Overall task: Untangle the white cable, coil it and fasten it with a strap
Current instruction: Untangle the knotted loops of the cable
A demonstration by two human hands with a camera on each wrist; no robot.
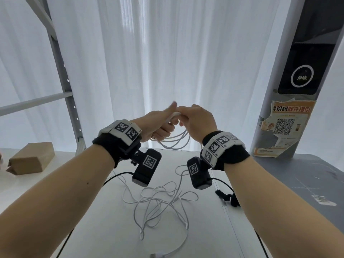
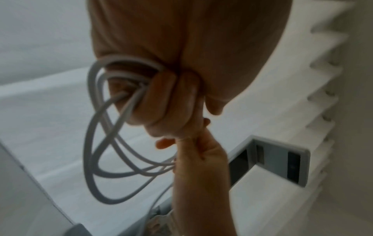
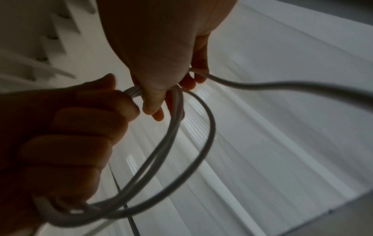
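Loose white cable (image 1: 158, 200) is lying tangled on the near worktop (image 1: 204, 229); left hand (image 1: 158, 125) is gripping coils, right hand (image 1: 197, 120) is pinching the feed. Loops should be staying even.

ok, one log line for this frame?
phase: coiling | left hand: grips white cable loops | right hand: feeds strand | rest tangled on table | black strap: untouched

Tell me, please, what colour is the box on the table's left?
Plain brown cardboard box, clearest in the head view.

Tangled white cable (image 1: 160, 200) litters the table (image 1: 96, 229) centre; cardboard box (image 1: 31, 159) stands far left.
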